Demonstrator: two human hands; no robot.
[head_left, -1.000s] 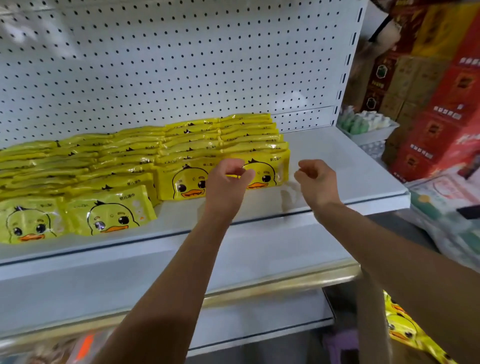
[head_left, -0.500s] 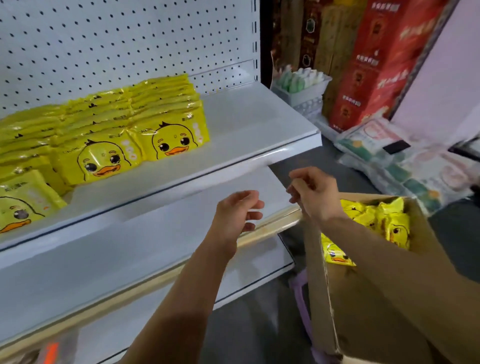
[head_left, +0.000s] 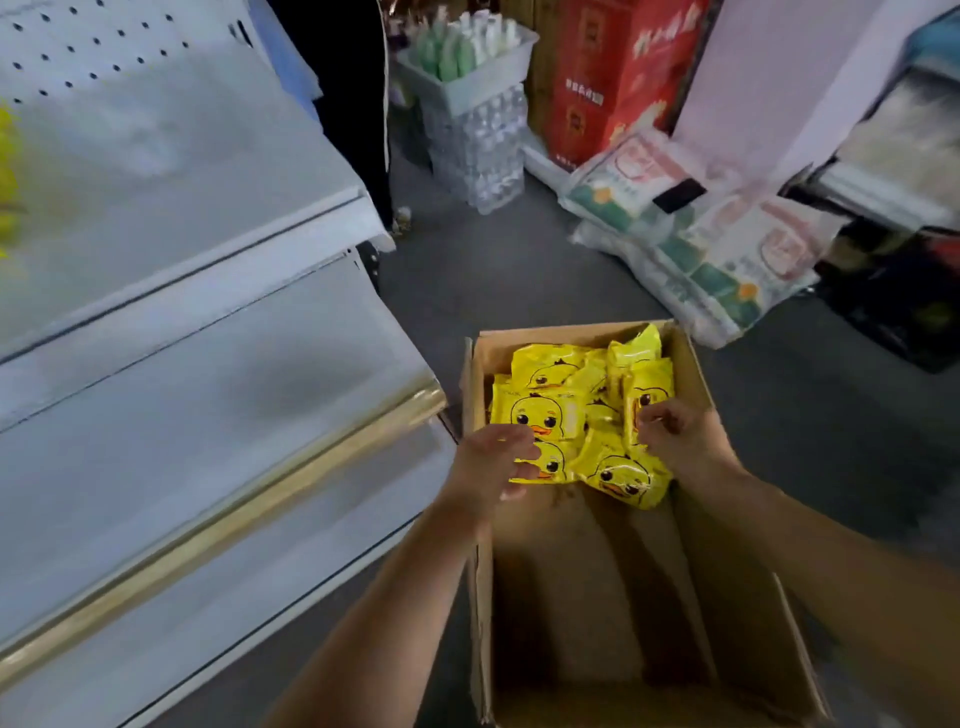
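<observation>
In a cardboard box (head_left: 587, 597), the left hand (head_left: 491, 460) hovers, fingers spread, over yellow duck packets (head_left: 545, 415), the right hand (head_left: 680, 436) curled (grip unclear); glossy heaped packets may slip.

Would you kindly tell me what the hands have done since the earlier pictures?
Both hands left the upper shelf and dropped rightwards into the cardboard box. The left hand now reaches open onto the yellow duck packets; the right hand curls its fingers over an upright packet, though a firm grip is unclear. Nothing is lifted yet. Box and shelf stayed put.
</observation>
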